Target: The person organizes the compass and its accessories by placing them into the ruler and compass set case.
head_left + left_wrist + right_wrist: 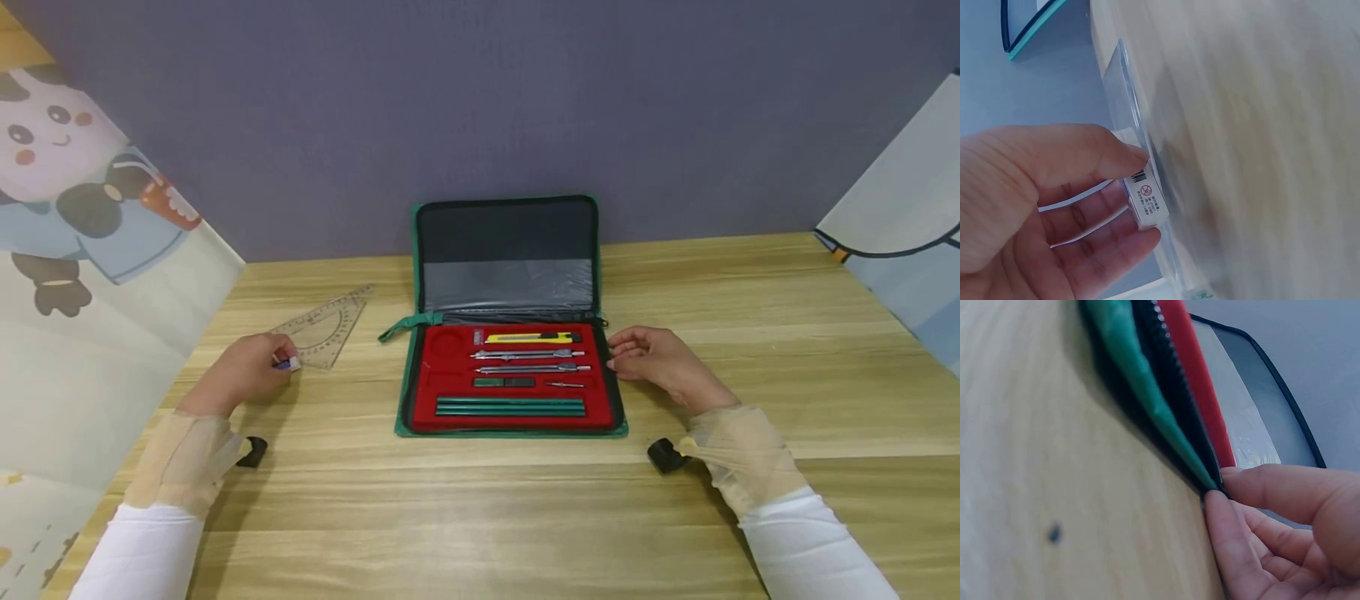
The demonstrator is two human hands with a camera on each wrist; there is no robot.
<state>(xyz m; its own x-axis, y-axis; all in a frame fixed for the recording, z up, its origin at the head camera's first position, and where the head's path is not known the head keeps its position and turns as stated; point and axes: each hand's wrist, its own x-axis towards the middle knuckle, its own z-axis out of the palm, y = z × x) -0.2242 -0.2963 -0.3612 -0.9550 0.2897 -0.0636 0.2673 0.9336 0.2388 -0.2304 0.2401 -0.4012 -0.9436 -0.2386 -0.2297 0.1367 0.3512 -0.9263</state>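
Note:
Between thumb and fingers, my left hand (255, 367) pinches a small white eraser (1147, 190) with a printed label and barcode. It is right over the near end of a clear set square (341, 340) with a protractor curve. At the centre lies an open green zip case (406, 392) with a red tray (517, 424). My right hand (660, 362) pinches the case's right zipped edge (1200, 465) between thumb and finger. In the tray are a yellow cutter (525, 338), two silver compasses (517, 355), a green-and-black lead box (502, 382) and green pencils (510, 407).
The case's lid (510, 233), with a clear pocket, leans up towards the grey-purple wall (510, 100). A green strap (405, 326) sticks out at the case's left. The round slot (447, 343) at the tray's upper left shows bare red. Wood-patterned table (450, 517) surrounds everything.

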